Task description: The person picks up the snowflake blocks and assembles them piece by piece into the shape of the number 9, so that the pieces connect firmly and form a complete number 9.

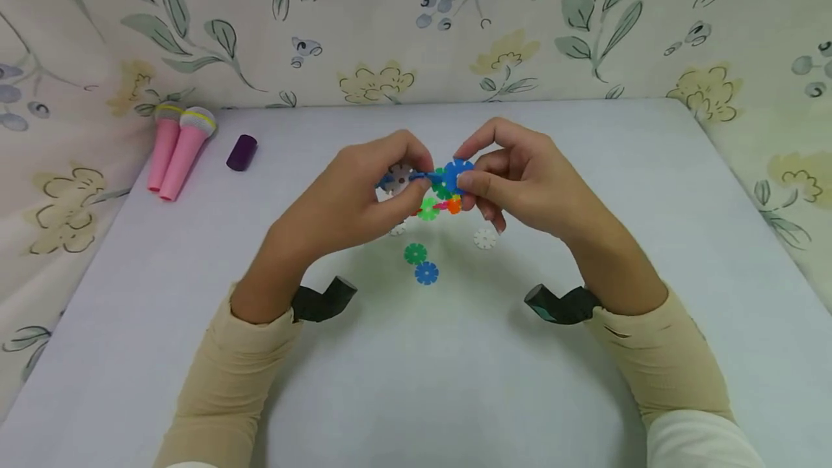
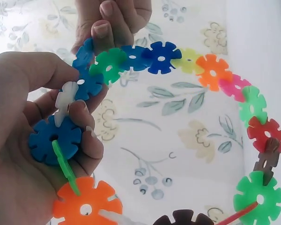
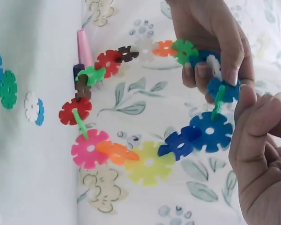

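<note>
A closed ring of notched plastic discs (image 2: 160, 58) in many colours hangs from both hands, its slots pushed into one another. My left hand (image 1: 364, 193) pinches a blue disc (image 2: 87, 83) of this ring between thumb and fingers. In the left wrist view a white disc (image 2: 64, 103) and another blue disc (image 2: 55, 139) lie along the curled fingers. Close beside it, my right hand (image 1: 529, 175) pinches a large blue disc (image 1: 458, 176) at its edge. Fingers hide part of where the blue pieces meet. A yellow disc (image 3: 150, 163) hangs low in the right wrist view.
Below the hands, a green disc (image 1: 415, 253), a blue disc (image 1: 426, 273) and a white disc (image 1: 484, 239) lie on the white table (image 1: 455, 381). Two pink toy microphones (image 1: 182, 157) and a dark purple cylinder (image 1: 242, 153) are at the back left. Floral cloth (image 1: 390, 27) hangs behind.
</note>
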Tool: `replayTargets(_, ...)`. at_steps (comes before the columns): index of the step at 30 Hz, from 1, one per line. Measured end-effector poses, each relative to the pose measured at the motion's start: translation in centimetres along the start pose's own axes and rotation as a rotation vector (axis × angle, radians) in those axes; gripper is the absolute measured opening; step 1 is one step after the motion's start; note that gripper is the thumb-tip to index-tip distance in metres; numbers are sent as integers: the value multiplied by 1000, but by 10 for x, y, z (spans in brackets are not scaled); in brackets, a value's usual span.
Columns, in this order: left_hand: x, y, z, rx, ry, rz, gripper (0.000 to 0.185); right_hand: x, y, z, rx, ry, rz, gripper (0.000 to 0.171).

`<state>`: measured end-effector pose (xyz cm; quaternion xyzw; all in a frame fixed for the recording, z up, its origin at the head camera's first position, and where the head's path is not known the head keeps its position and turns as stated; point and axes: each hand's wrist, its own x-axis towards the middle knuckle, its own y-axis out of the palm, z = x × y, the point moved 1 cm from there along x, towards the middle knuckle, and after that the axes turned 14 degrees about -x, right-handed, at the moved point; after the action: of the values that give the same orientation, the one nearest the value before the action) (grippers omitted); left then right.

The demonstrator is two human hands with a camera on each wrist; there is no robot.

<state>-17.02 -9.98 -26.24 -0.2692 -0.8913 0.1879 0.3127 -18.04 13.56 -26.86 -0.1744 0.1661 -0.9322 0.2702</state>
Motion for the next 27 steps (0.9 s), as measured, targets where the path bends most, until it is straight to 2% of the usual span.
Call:
replayTargets(3, 0, 4, -2, 18, 33, 27, 12, -1, 3, 3, -21, 10, -36, 18)
replayTargets(7, 0, 4, -3, 13, 26, 10, 13, -2, 1, 5, -55, 61, -91, 17)
replayTargets(11, 0, 5, -4, 21, 38, -6, 12, -3, 1, 6, -73, 110, -91, 18)
replayTargets(14, 1, 7, -5, 46, 75, -27, 11, -3, 5, 7, -37, 110, -105, 17)
replayTargets(21, 1, 12, -4, 67, 172, -87, 10, -1, 14, 3, 113, 76, -198, 14)
replayTargets(24, 2, 14, -4, 88, 189, -104, 8, -1, 17, 3, 138, 68, -213, 13)
replayTargets(27, 2, 13, -4, 89, 178, -104, 8, -1, 19, 3, 124, 71, -200, 14)
